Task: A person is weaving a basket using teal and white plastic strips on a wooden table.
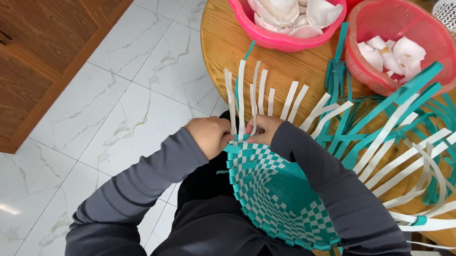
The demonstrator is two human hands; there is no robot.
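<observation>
Left hand [208, 136] and right hand [263, 129] meet at the near rim of a half-woven basket [278, 197], knuckles up. Fingers of both curl inward and press together on the flat white strips [242, 99] where they leave the weave; the fingertips are hidden, so which strip each one pinches cannot be told.

Basket: flat plastic strapping, teal and white, plaited in a tight checkerboard. It lies tilted on the person's lap, opening toward the camera, directly below the fingers. Base smooth teal with small perforations.

Just beyond the fingers, unwoven white strips stand up stiff and fan outward. To the right of the fingers, long teal strips [389, 104] and more white ones splay loose over the round wooden surface [225, 47], grain visible.

Farther past the fingers: pink plastic bowl [249, 24] holding curved white shell-like pieces; red perforated colander [427, 35] with a few more. Dark grey ribbed sleeves. White marble-veined floor tiles [111, 112] to the left.
</observation>
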